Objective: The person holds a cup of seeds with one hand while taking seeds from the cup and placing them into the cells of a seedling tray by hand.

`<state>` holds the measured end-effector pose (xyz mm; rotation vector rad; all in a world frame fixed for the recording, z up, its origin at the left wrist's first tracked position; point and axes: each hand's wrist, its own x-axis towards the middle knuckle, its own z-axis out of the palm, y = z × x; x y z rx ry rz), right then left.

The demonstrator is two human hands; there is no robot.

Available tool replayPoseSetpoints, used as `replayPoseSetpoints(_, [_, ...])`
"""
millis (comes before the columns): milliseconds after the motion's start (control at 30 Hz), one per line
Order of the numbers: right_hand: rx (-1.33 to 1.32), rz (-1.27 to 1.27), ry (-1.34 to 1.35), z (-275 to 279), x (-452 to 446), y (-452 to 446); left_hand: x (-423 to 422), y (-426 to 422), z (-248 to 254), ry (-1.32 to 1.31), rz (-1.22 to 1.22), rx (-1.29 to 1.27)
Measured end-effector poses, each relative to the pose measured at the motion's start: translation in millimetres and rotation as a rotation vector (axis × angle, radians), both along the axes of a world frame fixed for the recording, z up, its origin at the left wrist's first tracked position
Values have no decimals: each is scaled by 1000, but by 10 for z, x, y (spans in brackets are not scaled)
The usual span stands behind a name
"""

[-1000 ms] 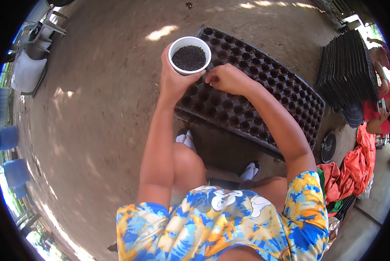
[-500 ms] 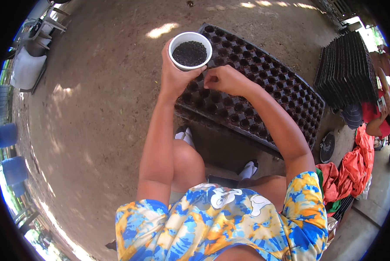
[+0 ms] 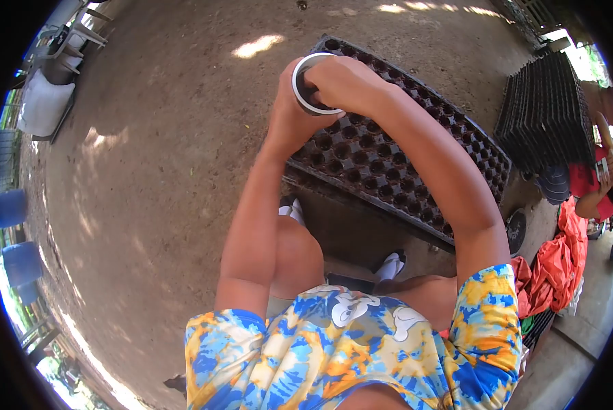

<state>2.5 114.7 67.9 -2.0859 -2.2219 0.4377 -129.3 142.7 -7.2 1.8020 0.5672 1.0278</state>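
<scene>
My left hand is wrapped round a white cup above the near left part of a dark seedling tray. The fingers of my right hand reach down inside the cup and are hidden there, so what they hold cannot be seen. The back of that hand covers most of the cup's opening and its dark contents. Rows of round cells, dark inside, fill the tray.
A stack of black trays stands at the right, near a person in red. Red cloth and a round dark object lie below it. Blue containers and a white sack are at the left.
My right hand has moved from over the tray up and left into the cup. The cup, in my left hand, has shifted right and its opening is now largely covered.
</scene>
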Motion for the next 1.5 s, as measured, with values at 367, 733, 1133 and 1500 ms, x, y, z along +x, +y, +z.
replayPoseSetpoints(367, [79,-70,489,185,153,-107,-56,120,-115,-79,-1,-179])
replayPoseSetpoints(733, [-101,16,312,-658,13,-561,-123,196,-194,-136,99,-110])
replayPoseSetpoints(1133, [-176,13,266,-585,-23,-555,-106,205,-221,-130,95,-63])
replayPoseSetpoints(1500, [-222,11,459,-547,-195,-561,-86,194,-197,-181,65,-125])
